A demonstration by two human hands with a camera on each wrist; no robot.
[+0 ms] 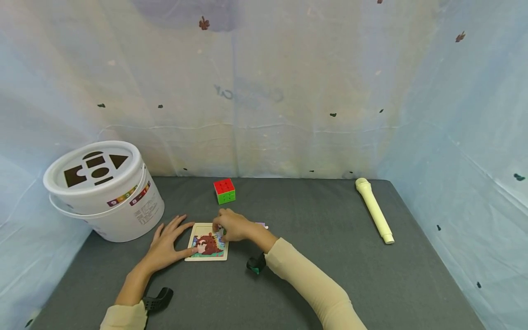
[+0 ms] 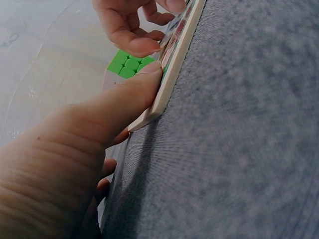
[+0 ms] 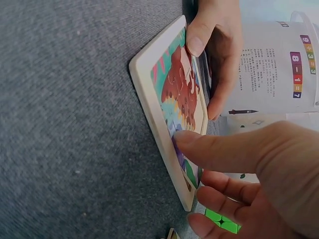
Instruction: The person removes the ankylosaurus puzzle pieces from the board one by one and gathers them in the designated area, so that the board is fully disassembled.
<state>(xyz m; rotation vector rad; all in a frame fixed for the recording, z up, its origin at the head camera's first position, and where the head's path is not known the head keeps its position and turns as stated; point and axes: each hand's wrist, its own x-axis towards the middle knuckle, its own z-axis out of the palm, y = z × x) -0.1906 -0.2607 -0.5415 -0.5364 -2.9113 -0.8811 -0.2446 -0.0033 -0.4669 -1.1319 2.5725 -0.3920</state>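
Observation:
A wooden jigsaw board (image 1: 206, 258) with a red-brown dinosaur picture lies flat on the grey table. My left hand (image 1: 167, 246) spreads its fingers beside the board's left edge. Its thumb (image 2: 134, 84) rests on the lower left of the picture. Over the upper right of the board, my right hand (image 1: 235, 225) pinches a puzzle piece (image 3: 190, 172) with a green leaf shape, low over the tray. Its thumb (image 3: 192, 142) lies on the piece's purple part, while the other fingers curl beyond the board's rim. Another puzzle piece (image 1: 262, 224), lilac-edged, lies behind the right wrist.
A cube puzzle (image 1: 224, 191) with red and green faces stands behind the board. To the left are a white bucket (image 1: 144, 208) and a lid with shaped holes (image 1: 92, 167). A pale yellow microphone-shaped stick (image 1: 374, 211) lies at the right. Hanging sheets surround the table.

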